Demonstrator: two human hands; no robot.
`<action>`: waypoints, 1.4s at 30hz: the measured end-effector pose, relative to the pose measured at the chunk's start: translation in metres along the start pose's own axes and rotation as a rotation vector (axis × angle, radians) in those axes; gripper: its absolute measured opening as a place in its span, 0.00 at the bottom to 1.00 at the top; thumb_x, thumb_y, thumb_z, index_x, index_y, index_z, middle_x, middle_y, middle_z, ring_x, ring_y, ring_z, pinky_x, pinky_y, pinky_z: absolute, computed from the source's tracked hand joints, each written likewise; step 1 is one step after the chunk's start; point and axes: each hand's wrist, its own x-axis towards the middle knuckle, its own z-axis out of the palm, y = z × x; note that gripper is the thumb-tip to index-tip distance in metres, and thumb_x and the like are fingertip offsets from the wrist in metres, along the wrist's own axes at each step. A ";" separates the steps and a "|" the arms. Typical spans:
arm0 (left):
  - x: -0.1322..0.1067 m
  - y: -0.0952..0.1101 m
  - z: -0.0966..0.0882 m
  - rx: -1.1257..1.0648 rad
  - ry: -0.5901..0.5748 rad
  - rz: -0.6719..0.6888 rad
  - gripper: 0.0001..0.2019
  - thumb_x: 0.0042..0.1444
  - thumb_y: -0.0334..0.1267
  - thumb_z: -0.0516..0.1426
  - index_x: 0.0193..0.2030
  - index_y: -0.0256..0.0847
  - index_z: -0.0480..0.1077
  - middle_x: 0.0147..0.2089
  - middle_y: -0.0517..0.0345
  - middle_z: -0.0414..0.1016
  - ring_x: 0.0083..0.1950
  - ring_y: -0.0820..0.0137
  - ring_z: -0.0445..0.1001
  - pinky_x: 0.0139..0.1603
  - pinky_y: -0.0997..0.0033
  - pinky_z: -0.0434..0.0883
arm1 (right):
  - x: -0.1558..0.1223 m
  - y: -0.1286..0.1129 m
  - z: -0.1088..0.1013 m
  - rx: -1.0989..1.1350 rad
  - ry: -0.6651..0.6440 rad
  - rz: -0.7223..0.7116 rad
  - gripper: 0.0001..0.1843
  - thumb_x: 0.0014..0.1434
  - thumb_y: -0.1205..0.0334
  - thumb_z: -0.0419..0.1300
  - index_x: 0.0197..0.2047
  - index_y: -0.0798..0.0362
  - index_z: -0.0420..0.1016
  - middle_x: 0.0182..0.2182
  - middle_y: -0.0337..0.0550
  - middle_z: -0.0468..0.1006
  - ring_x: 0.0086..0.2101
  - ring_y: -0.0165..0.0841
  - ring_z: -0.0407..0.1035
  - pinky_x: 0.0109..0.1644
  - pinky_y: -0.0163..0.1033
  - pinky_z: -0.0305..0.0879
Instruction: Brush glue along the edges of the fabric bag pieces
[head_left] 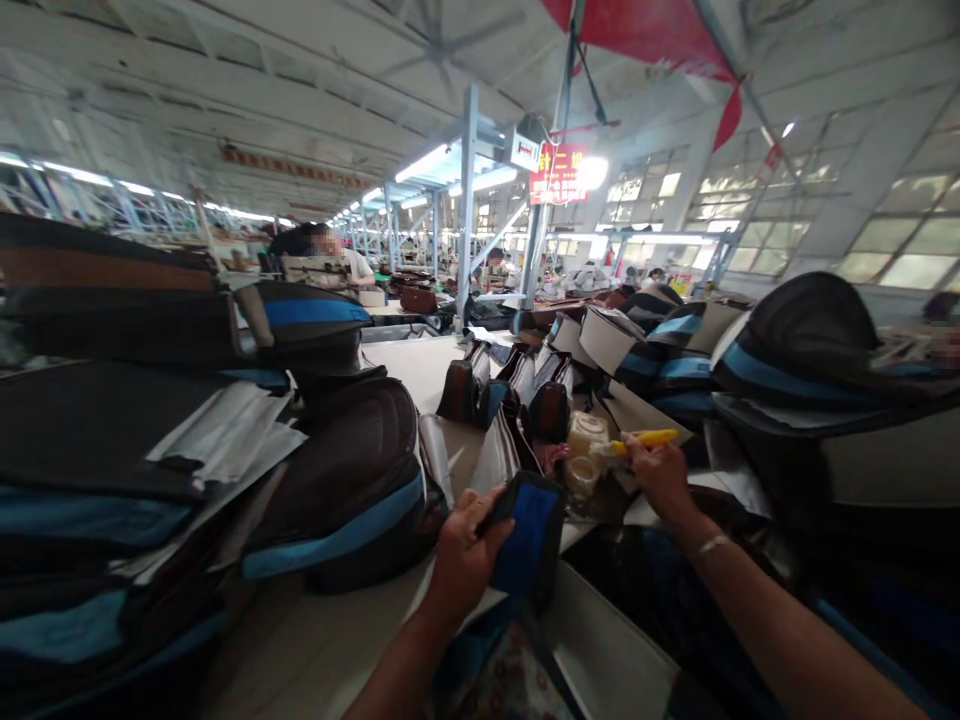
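Note:
Near the middle of the view, my left hand [466, 545] grips the edge of a dark fabric bag piece [527, 530] with a bright blue panel, thumb on its front. To the right, my right hand [660, 475] is closed around the yellow handle of a brush [651, 438]. The brush's head end points left, at a cloudy, yellowish glue jar [583, 470]; whether the bristles touch it I cannot tell. Just beyond my left hand stand several upright dark bag pieces with white lining [495, 450].
Stacks of black bag parts with blue bands [337, 480] rise on the left, and more bag parts [806, 340] are heaped on the right. The pale tabletop [412, 362] runs away between them. Farther back, a person [330, 255] bends over a sewing machine.

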 end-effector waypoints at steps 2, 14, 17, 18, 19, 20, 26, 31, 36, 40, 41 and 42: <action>0.002 0.004 0.005 -0.011 -0.010 0.008 0.18 0.56 0.42 0.61 0.54 0.45 0.76 0.43 0.54 0.75 0.47 0.62 0.72 0.54 0.66 0.67 | 0.002 -0.037 -0.025 0.085 0.016 -0.063 0.24 0.60 0.41 0.55 0.36 0.55 0.77 0.23 0.45 0.76 0.26 0.40 0.72 0.31 0.40 0.64; 0.003 0.009 0.027 -0.124 -0.040 -0.007 0.17 0.58 0.42 0.60 0.54 0.43 0.75 0.40 0.57 0.69 0.42 0.68 0.71 0.46 0.72 0.69 | -0.047 -0.160 -0.055 0.223 -0.459 -0.807 0.07 0.65 0.60 0.57 0.35 0.52 0.71 0.30 0.39 0.74 0.31 0.31 0.69 0.37 0.36 0.63; 0.002 0.005 0.028 -0.176 -0.047 -0.032 0.17 0.57 0.42 0.61 0.53 0.43 0.75 0.41 0.57 0.70 0.43 0.68 0.72 0.47 0.72 0.70 | -0.036 -0.148 -0.063 0.104 -0.456 -0.835 0.07 0.64 0.62 0.57 0.33 0.52 0.70 0.30 0.39 0.74 0.31 0.31 0.69 0.37 0.37 0.62; 0.002 0.004 0.028 -0.186 -0.044 -0.040 0.17 0.56 0.41 0.61 0.53 0.43 0.76 0.42 0.57 0.71 0.43 0.68 0.72 0.47 0.73 0.70 | -0.034 -0.147 -0.068 0.077 -0.436 -0.827 0.07 0.64 0.62 0.57 0.33 0.52 0.70 0.29 0.39 0.74 0.30 0.31 0.68 0.37 0.37 0.62; 0.002 0.003 0.029 -0.192 -0.041 -0.046 0.17 0.56 0.41 0.62 0.53 0.43 0.76 0.42 0.57 0.71 0.44 0.68 0.72 0.47 0.73 0.70 | -0.033 -0.147 -0.071 0.069 -0.414 -0.814 0.07 0.64 0.61 0.57 0.33 0.52 0.70 0.29 0.39 0.74 0.29 0.31 0.68 0.36 0.36 0.61; 0.001 0.003 0.030 -0.196 -0.041 -0.051 0.17 0.56 0.41 0.62 0.53 0.44 0.76 0.42 0.57 0.71 0.44 0.68 0.72 0.47 0.74 0.70 | -0.033 -0.150 -0.072 0.081 -0.398 -0.800 0.08 0.64 0.61 0.57 0.33 0.52 0.71 0.29 0.39 0.74 0.29 0.31 0.68 0.36 0.36 0.61; 0.000 0.002 0.036 -0.222 -0.055 -0.036 0.18 0.56 0.42 0.62 0.53 0.44 0.75 0.40 0.59 0.70 0.42 0.71 0.71 0.43 0.75 0.70 | -0.043 -0.159 -0.057 0.178 -0.496 -0.788 0.07 0.64 0.60 0.57 0.35 0.52 0.72 0.30 0.40 0.75 0.33 0.32 0.70 0.39 0.38 0.62; 0.000 -0.001 0.033 -0.219 -0.062 -0.044 0.18 0.56 0.42 0.61 0.53 0.43 0.75 0.42 0.57 0.71 0.44 0.69 0.72 0.47 0.72 0.71 | -0.039 -0.146 -0.074 0.097 -0.433 -0.730 0.09 0.64 0.60 0.57 0.32 0.52 0.71 0.27 0.39 0.72 0.29 0.31 0.67 0.35 0.37 0.61; 0.000 0.000 0.033 -0.219 -0.031 -0.049 0.19 0.56 0.42 0.61 0.54 0.42 0.75 0.45 0.54 0.73 0.47 0.66 0.73 0.50 0.69 0.72 | -0.040 -0.134 -0.083 0.057 -0.455 -0.711 0.09 0.64 0.60 0.55 0.33 0.53 0.70 0.28 0.39 0.73 0.28 0.31 0.67 0.34 0.36 0.61; -0.003 -0.001 0.035 -0.082 -0.035 0.061 0.17 0.60 0.41 0.58 0.55 0.43 0.74 0.41 0.56 0.71 0.44 0.69 0.73 0.47 0.71 0.73 | -0.043 -0.134 -0.078 0.029 -0.349 -0.694 0.11 0.65 0.58 0.55 0.33 0.53 0.71 0.28 0.41 0.73 0.28 0.31 0.68 0.34 0.37 0.60; -0.004 -0.002 0.036 -0.018 -0.035 0.105 0.17 0.61 0.40 0.57 0.56 0.44 0.73 0.40 0.56 0.70 0.42 0.70 0.73 0.46 0.71 0.73 | -0.043 -0.136 -0.077 0.045 -0.359 -0.684 0.12 0.65 0.57 0.55 0.33 0.53 0.71 0.28 0.40 0.73 0.28 0.31 0.68 0.34 0.37 0.60; -0.005 -0.004 0.038 0.051 -0.031 0.152 0.17 0.62 0.40 0.56 0.57 0.44 0.72 0.39 0.57 0.69 0.40 0.70 0.72 0.44 0.72 0.72 | -0.044 -0.138 -0.076 0.048 -0.388 -0.688 0.12 0.65 0.57 0.54 0.33 0.53 0.71 0.28 0.41 0.73 0.29 0.32 0.68 0.35 0.37 0.60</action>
